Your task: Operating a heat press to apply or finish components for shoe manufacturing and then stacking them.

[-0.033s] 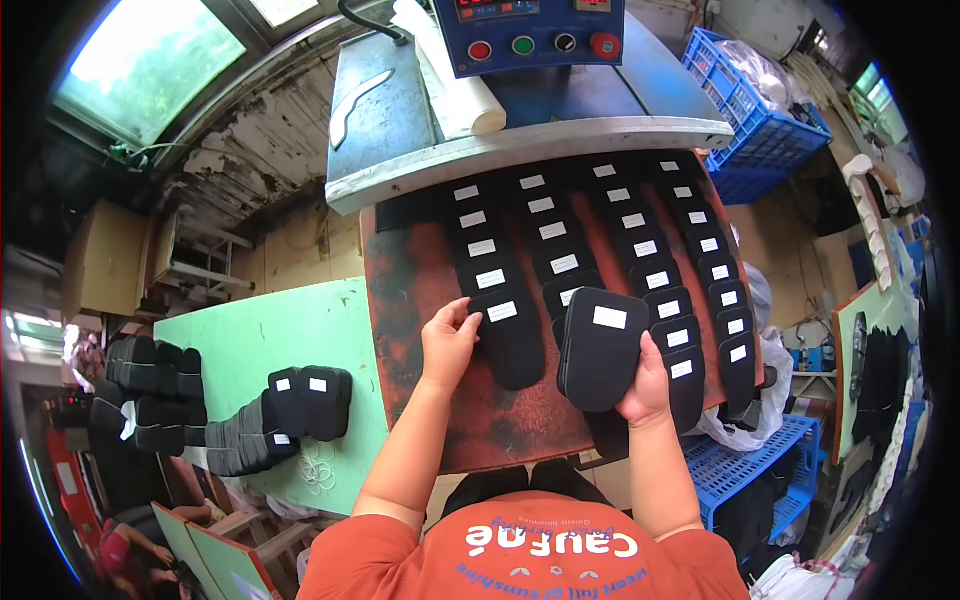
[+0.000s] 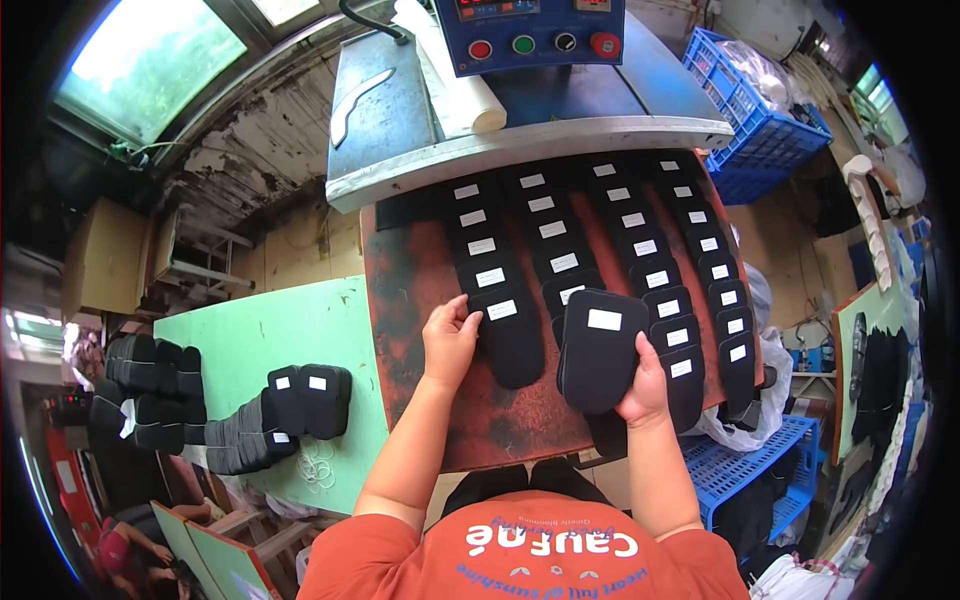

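Observation:
My right hand [image 2: 645, 385] grips a small stack of black insoles [image 2: 602, 365] by its right side, thumb on top; the upper one bears a white label. Closed in a pinch, my left hand [image 2: 452, 340] is at the labelled end of another black insole [image 2: 512, 350]. That insole is the nearest of the leftmost column on the reddish-brown board [image 2: 425, 420]. Several columns of overlapping black insoles [image 2: 563, 240] with white labels run away from me. The held stack covers part of the second column.
A press with a blue control box [image 2: 540, 45] and a metal front edge [image 2: 530, 152] stands beyond the board. At left, a green table [image 2: 235, 335] carries stacked black insoles [image 2: 245, 435] and white rings [image 2: 318, 468]. Blue crates [image 2: 755, 120] and a blue rack [image 2: 745, 465] are at right.
The stack in my right hand has turned slightly, its label shifting a little left. My left hand has stayed almost in place at the insole's edge.

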